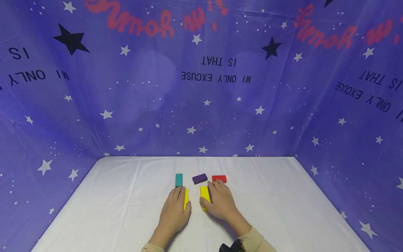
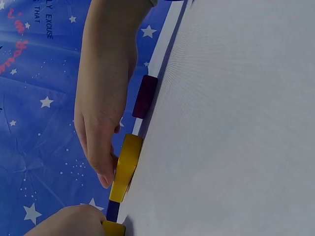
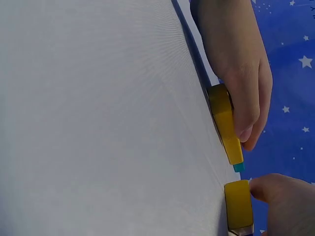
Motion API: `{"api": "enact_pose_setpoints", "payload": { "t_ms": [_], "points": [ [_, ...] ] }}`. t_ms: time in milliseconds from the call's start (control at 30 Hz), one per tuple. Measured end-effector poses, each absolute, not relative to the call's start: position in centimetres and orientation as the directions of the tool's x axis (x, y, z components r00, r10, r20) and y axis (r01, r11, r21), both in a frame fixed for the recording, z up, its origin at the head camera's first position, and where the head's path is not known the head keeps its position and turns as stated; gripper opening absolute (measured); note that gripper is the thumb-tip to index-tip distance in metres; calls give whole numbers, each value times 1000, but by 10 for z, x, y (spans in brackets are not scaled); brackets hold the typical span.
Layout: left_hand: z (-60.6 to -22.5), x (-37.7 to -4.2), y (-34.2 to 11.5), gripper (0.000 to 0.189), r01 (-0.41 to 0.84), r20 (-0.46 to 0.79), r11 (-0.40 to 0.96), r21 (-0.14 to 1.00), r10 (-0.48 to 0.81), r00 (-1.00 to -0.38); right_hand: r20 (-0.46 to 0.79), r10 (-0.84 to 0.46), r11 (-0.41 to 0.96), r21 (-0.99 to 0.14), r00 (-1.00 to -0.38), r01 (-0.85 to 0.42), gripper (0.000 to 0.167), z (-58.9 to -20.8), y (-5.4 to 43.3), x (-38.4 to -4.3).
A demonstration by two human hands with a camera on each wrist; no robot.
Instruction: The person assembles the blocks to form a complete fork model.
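Note:
Both hands rest low over the white table. My left hand [image 1: 176, 210] holds a yellow block [image 1: 186, 200], its thumb along the near right side and fingers over the left. My right hand [image 1: 221, 201] grips another yellow block [image 1: 204, 194], thumb across its left part and fingers at its right. In the right wrist view the left hand's yellow block [image 3: 225, 123] stands close against the thumb. From the left wrist, the right hand's yellow block [image 2: 127, 167] appears under the fingers. The fingers partly hide both blocks.
Beyond the hands lie a teal block [image 1: 179, 180] at the left, a purple block [image 1: 199, 179] in the middle, and a red block [image 1: 219, 179] by the right fingertips. A purple star-printed cloth [image 1: 195, 105] walls the table [image 1: 267, 210] at back and sides.

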State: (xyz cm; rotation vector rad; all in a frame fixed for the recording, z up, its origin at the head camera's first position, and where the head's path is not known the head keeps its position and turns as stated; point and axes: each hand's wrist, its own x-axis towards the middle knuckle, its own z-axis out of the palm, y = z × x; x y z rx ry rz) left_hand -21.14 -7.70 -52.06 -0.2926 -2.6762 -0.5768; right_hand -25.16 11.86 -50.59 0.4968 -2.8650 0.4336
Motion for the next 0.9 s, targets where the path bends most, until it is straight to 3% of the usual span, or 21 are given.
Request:
{"api": "enact_pose_setpoints", "payload": {
  "t_ms": [500,900],
  "points": [
    [-524,-212,-78,56,285,403,896,341,134,-905,227,-316,908,-211,-921,-363,63,-506,116,-256],
    [-526,-212,-78,56,287,404,895,341,136,-905,167,-326,907,-223,-931,-357,69,-502,115,-256]
  ]
}}
